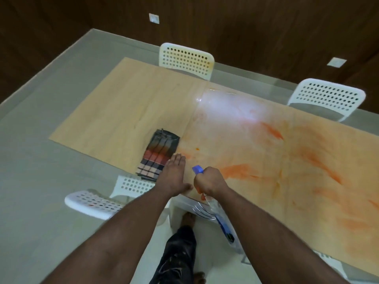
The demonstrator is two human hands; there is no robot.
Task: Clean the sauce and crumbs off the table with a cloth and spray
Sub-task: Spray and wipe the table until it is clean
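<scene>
Four white perforated chairs [186, 60] ring the orange-smeared table [123, 103], where the flat-fingered left hand [174, 177] nears a folded cloth [158, 154] at the near edge while the right hand [209, 181] grips a spray bottle [223, 220].

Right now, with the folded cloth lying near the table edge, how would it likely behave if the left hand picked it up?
The cloth is woven fabric folded flat, so it would probably sag and partly unfold when lifted by one corner. It looks thin, so likely light. One end seems to reach the edge of the table, so a push from the left hand toward that edge might slide it off.
</scene>
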